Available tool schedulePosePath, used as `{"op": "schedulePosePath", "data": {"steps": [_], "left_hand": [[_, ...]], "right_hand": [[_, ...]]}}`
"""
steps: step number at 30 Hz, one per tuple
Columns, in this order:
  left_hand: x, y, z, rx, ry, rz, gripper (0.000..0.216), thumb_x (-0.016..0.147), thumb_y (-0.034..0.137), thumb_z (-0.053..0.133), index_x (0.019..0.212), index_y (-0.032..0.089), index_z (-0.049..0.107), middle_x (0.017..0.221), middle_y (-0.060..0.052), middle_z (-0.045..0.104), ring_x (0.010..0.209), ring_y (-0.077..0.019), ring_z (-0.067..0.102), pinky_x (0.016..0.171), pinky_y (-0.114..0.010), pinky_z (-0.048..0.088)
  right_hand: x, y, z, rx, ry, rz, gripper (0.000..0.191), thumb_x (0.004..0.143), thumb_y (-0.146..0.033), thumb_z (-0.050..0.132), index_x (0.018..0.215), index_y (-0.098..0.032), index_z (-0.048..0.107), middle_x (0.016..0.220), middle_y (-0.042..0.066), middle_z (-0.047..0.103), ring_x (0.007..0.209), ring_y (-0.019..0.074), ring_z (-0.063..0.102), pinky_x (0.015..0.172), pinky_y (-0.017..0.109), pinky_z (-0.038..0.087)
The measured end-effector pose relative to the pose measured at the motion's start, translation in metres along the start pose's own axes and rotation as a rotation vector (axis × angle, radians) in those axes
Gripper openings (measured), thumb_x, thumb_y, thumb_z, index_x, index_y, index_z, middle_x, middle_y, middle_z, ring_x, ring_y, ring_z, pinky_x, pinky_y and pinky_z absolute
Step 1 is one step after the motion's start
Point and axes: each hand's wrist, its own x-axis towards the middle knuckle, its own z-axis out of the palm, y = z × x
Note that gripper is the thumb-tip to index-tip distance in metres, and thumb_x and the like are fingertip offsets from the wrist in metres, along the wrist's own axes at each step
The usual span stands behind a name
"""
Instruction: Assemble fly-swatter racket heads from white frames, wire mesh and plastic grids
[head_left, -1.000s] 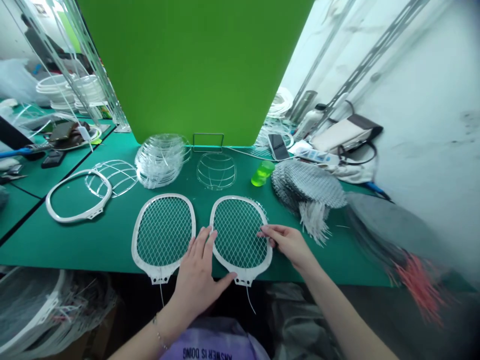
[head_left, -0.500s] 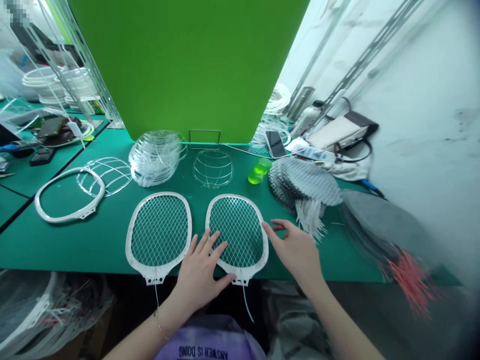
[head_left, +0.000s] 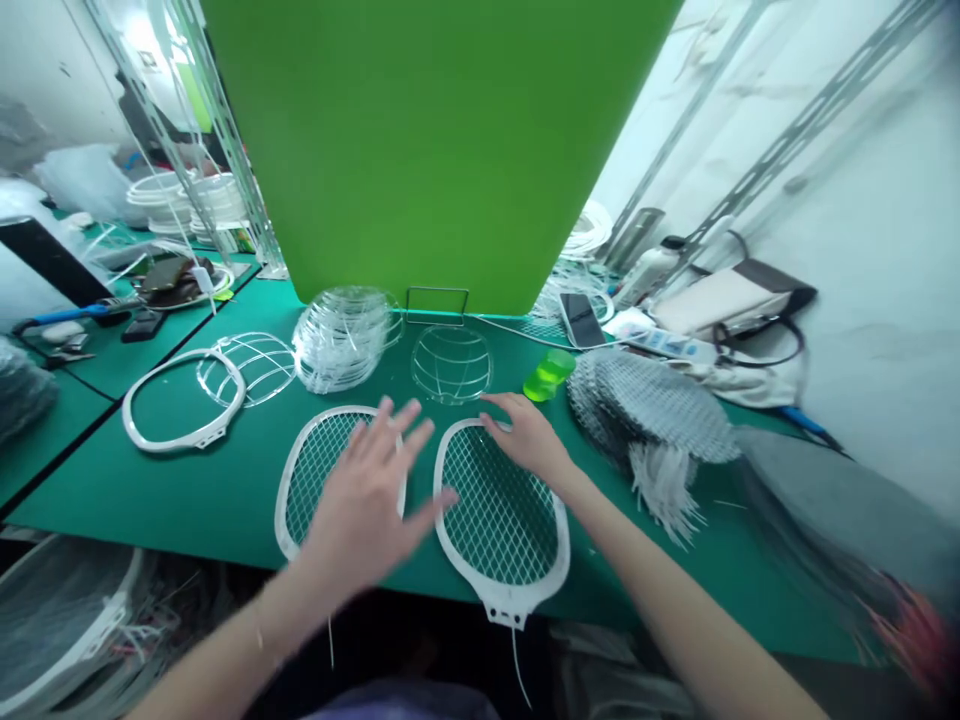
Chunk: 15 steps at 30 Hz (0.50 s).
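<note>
Two white oval racket frames with mesh lie side by side on the green table (head_left: 187,490). My left hand (head_left: 367,500) hovers with fingers spread over the left frame (head_left: 315,470) and hides part of it. My right hand (head_left: 525,435) rests open at the top rim of the right frame (head_left: 502,520), fingers stretched toward a clear wire dome (head_left: 452,362) just beyond it. Neither hand holds anything.
A pile of clear wire domes (head_left: 341,335), one single dome (head_left: 251,365) and an empty white frame ring (head_left: 184,405) lie to the left. A stack of grey mesh sheets (head_left: 652,400), a small green bottle (head_left: 547,375) and a phone (head_left: 581,320) lie to the right. A green board (head_left: 435,140) stands behind.
Both hands have lifted off the near part of the right frame and moved forward: the left now over the left frame, the right up to the right frame's top rim. The view has shifted.
</note>
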Motion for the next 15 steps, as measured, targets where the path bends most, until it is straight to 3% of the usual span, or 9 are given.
{"op": "schedulePosePath", "data": {"steps": [3,5,7,10,15], "left_hand": [[0.051,-0.072,-0.017,0.195,0.105,-0.106,0.053,0.098,0.039,0.051,0.145,0.015,0.047,0.158,-0.012,0.039,0.151,-0.0342,0.025,0.119,-0.054,0.032],[0.075,-0.118,-0.017,0.304,0.091,-0.092,0.052,0.094,0.029,0.055,0.143,0.013,0.049,0.155,-0.016,0.042,0.147,-0.0362,0.032,0.116,-0.053,0.036],[0.089,-0.149,-0.012,0.356,0.037,-0.023,0.045,0.093,0.026,0.057,0.136,0.014,0.056,0.145,-0.015,0.055,0.133,-0.0329,0.052,0.109,-0.046,0.043],[0.094,-0.165,-0.002,0.383,0.005,0.053,0.028,0.096,0.022,0.053,0.120,0.019,0.067,0.119,-0.010,0.070,0.105,-0.0248,0.068,0.095,-0.038,0.052],[0.098,-0.164,-0.001,0.424,0.062,0.135,0.023,0.096,0.014,0.051,0.105,0.019,0.072,0.101,-0.008,0.072,0.089,-0.0202,0.069,0.073,-0.029,0.053]], "right_hand": [[0.045,0.002,0.017,-0.049,-0.112,-0.111,0.026,0.092,-0.030,0.061,0.114,-0.017,0.068,0.114,0.010,0.070,0.111,0.0237,0.062,0.096,0.037,0.050],[0.064,0.001,0.024,-0.095,-0.190,-0.182,0.015,0.089,-0.026,0.066,0.100,-0.018,0.070,0.102,0.009,0.071,0.100,0.0225,0.066,0.087,0.033,0.052],[0.073,-0.002,0.026,-0.140,-0.252,-0.252,0.004,0.086,-0.020,0.067,0.088,-0.018,0.069,0.092,0.008,0.070,0.089,0.0207,0.067,0.078,0.029,0.052],[0.074,-0.008,0.023,-0.185,-0.279,-0.346,0.010,0.088,-0.012,0.059,0.092,-0.016,0.067,0.095,0.010,0.069,0.091,0.0221,0.066,0.081,0.031,0.052],[0.063,-0.012,0.014,-0.199,-0.227,-0.364,0.044,0.088,-0.007,0.045,0.131,-0.013,0.052,0.124,0.017,0.059,0.110,0.0258,0.061,0.091,0.038,0.052]]}}
